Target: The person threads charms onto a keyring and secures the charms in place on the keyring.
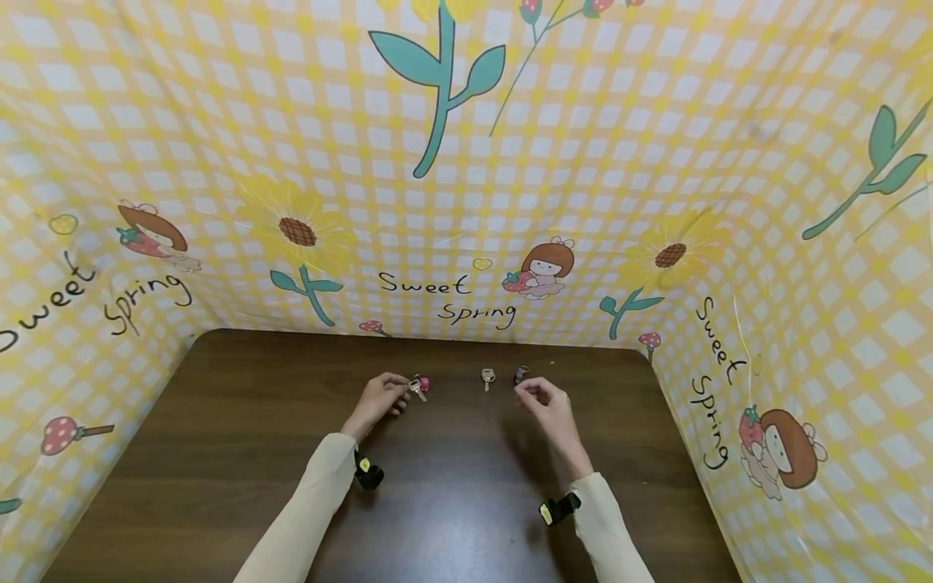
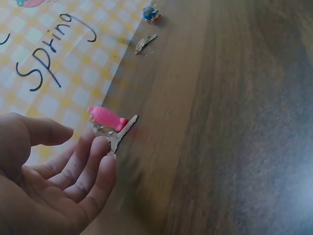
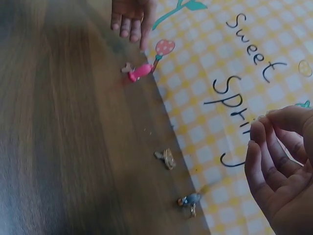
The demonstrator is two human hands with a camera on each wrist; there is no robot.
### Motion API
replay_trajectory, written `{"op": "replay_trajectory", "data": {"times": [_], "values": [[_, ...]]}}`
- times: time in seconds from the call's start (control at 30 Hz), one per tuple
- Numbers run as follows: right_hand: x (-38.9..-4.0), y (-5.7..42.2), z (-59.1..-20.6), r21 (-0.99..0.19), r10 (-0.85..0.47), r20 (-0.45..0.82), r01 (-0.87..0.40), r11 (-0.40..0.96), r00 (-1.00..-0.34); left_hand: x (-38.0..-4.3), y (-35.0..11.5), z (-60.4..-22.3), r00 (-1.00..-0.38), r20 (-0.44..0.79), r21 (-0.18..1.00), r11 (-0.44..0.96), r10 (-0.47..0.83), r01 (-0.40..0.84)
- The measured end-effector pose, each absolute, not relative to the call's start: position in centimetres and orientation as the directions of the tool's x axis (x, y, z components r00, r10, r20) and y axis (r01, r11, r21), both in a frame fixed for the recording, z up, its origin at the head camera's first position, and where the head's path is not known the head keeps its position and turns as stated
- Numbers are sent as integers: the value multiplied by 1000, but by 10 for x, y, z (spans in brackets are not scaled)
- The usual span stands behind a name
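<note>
My left hand point(image 1: 381, 397), fingers loosely bent and thumb apart, is right beside a silver key point(image 1: 416, 388) with a pink charm point(image 2: 107, 118) on it. In the left wrist view the fingertips overlap the key's head. A loose key point(image 1: 487, 378) lies on the table between the hands. Farther right lies a small blue figurine charm point(image 3: 190, 199) with a metal ring or clasp. Over the table near this charm is my right hand point(image 1: 551, 409). Its thumb and forefinger tips come together, the other fingers loosely bent, and nothing shows between them.
The dark wooden table point(image 1: 437, 502) meets a yellow checked cloth point(image 1: 452, 227) along its back edge. This printed cloth rises at the back and both sides. A black wrist camera point(image 1: 368, 472) is strapped to the left wrist, another camera point(image 1: 560, 510) to the right.
</note>
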State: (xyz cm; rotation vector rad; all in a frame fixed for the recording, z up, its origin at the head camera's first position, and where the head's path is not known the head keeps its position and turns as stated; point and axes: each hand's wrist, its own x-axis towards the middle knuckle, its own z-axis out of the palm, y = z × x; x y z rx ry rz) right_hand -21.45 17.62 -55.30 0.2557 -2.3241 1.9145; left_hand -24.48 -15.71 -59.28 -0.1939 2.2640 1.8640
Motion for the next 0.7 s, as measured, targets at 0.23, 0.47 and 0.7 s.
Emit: {"op": "replay_trajectory", "data": {"times": [0.23,0.47,0.7], "values": [[-226,186,-564,-954,-17,169,-168,248,-986,-246,-148,-593,-982,-188,962,200,-12,-186],[-240,195,-575,-949,26,107,-94,302,-994,-252,-137,-586,-988,-150,967,203,-26,-152],[-254,201,-588,-933,20,111,-97,346,-994,-256,-122,-580,-992,-124,966,222,-35,-129]]}}
